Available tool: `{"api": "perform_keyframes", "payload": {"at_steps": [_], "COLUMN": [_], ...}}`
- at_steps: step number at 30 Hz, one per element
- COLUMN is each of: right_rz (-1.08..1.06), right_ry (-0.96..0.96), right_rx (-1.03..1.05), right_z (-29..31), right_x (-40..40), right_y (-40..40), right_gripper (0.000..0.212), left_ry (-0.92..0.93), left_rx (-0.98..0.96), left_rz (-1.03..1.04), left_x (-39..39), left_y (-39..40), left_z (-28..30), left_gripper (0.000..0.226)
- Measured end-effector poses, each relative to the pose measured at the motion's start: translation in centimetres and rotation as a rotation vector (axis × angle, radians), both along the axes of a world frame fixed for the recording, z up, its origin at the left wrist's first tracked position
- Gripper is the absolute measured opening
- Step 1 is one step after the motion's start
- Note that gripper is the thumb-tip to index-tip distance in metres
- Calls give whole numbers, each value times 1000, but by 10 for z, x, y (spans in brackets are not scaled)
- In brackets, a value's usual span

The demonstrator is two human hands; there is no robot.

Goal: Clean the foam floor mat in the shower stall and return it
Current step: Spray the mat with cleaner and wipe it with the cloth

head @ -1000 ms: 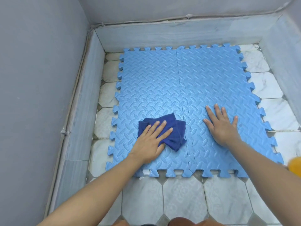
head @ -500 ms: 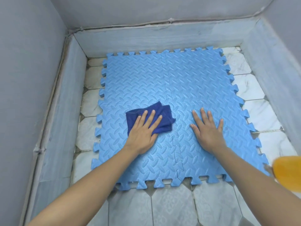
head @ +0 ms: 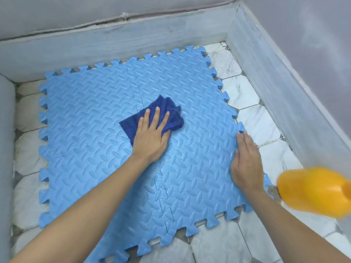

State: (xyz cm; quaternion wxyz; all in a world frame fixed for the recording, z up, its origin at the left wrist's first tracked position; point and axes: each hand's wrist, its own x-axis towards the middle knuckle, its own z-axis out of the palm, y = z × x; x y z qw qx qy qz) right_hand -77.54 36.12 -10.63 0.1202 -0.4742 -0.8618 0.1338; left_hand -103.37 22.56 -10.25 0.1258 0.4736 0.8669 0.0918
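Note:
A light blue foam mat made of interlocking tiles lies flat on the tiled floor of the stall. A crumpled dark blue cloth sits near the mat's middle. My left hand presses flat on the cloth, fingers spread over it. My right hand rests at the mat's right edge with fingers together, the fingertips touching a raised edge tab. The mat surface between the two hands shows a wet sheen.
Grey walls with a low marble skirting enclose the stall on the left, far and right sides. White marble floor tiles show around the mat. A blurred orange bottle is at the right, close to the camera.
My left hand has pushed the cloth away and to the right across the mat. My right hand has slid from the mat's surface to its right edge. The view has swung left.

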Motion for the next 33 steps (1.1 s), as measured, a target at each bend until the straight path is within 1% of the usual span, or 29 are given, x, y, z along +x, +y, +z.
{"api": "perform_keyframes", "payload": {"at_steps": [3,4,5,7,11,12,13,15,18,20,22,23,25,27,29,30,31,33], "right_rz": [-130,-132,-123,-111,-123,-123,-128,-137,-134,-125,-128,-128,-127,-123,-116,-114,-113,-113], "right_ry": [-5,2,0,-18,-24,-11,12,75,146,147,129,112,76,40,8,-3,-8,-7], "right_rx": [14,12,13,20,31,32,29,16,8,-7,-15,-14,-5,4,16,21,24,25], "right_z": [-3,-5,-6,-8,-9,-9,-9,-12,-12,-12,-13,-14,-14,-14,-14,-15,-15,-16], "right_x": [3,3,2,1,0,0,-1,1,1,1,2,2,1,1,1,1,1,1], "right_y": [1,2,2,2,1,1,2,5,8,8,8,8,8,8,8,9,9,9], "right_gripper": [55,55,54,55,55,55,54,52,50,46,45,45,48,53,56,57,57,58], "left_ry": [69,85,85,89,60,53,47,51,99,107,119,115,87,63,33,35,52,79], "left_rx": [-4,2,8,25,13,8,-3,-23,-27,-25,-30,-36,-32,-34,-10,-4,-4,-11], "left_rz": [-392,-471,-504,-439,-79,-26,-23,-154,-459,-583,-652,-648,-531,-297,-40,41,72,-3], "left_x": [60,72,74,62,21,15,13,24,43,42,37,31,10,-10,-22,-23,-20,-7], "left_y": [5,3,3,15,73,92,110,145,162,138,93,71,48,60,93,110,125,141], "left_z": [-3,-3,-4,-6,-6,-6,-6,-7,-5,-4,-3,-3,-3,-4,-3,-4,-5,-7], "left_gripper": [62,63,63,61,58,57,56,56,61,59,58,59,60,59,57,56,56,56]}}
